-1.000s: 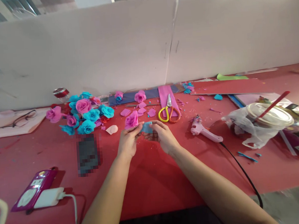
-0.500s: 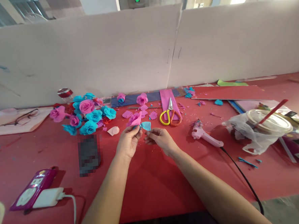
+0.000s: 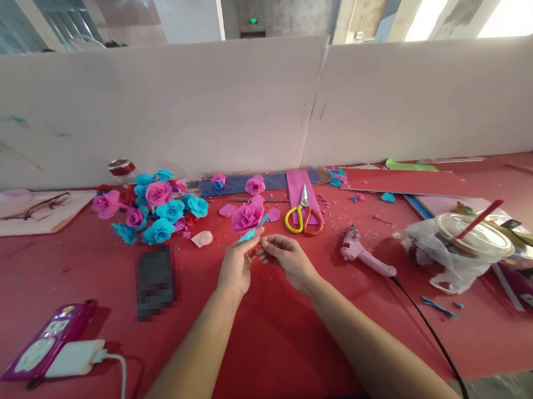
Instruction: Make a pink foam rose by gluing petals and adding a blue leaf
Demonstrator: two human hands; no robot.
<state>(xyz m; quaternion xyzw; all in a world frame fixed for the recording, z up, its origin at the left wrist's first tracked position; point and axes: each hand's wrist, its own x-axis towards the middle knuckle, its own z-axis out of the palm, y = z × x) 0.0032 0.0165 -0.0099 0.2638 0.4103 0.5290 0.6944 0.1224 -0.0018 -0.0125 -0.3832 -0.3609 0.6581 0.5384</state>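
A pink paper flower [image 3: 248, 214] with blue crepe paper pieces [image 3: 247, 235] under its petals stands above the fingers of my left hand [image 3: 237, 264], which is closed around its base. My right hand [image 3: 288, 258] is pinched right beside it, fingertips meeting the left ones below the bloom; what they grip is hidden. Just beyond lie loose pink petals [image 3: 227, 210] and another pink flower [image 3: 255, 185]. Scissors [image 3: 304, 212] with one yellow and one orange handle rest on a pink paper strip [image 3: 296, 179].
Left stands a bunch of blue, pink and red paper flowers [image 3: 170, 211], with a pixelated dark object [image 3: 155, 283] in front. A purple power strip [image 3: 49, 342] holds a white charger [image 3: 76, 358]. Right are a pink glue gun [image 3: 367, 256] with its cord and a bagged, lidded container [image 3: 474, 235].
The pink flower has turned more upright, its blue piece now lying across the left fingers instead of pointing right. Both hands have come together at its base. The camera view has tilted up slightly.
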